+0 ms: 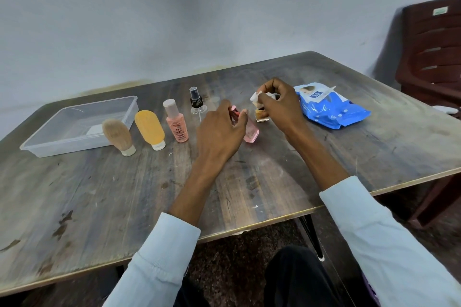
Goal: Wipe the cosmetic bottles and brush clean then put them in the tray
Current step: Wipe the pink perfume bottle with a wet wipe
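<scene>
Left hand: my left hand reaches over the pink glass bottle; my fingers are loosely spread around its red cap, and I cannot tell whether they touch it.
Right hand: my right hand has its fingers curled and pinching a white wipe just above a small amber bottle.
Tray: the clear plastic tray sits at the far left of the tabletop, with only a small white square visible on its bottom.
Brush: a tan bristle brush stands upright just in front of the tray.
Other bottles: an orange tube stands on its cap, next to a peach bottle with a pale cap, then a clear spray bottle with a black pump.
Wipes pack: a blue pack of wipes lies to the right, its flap lifted.
</scene>
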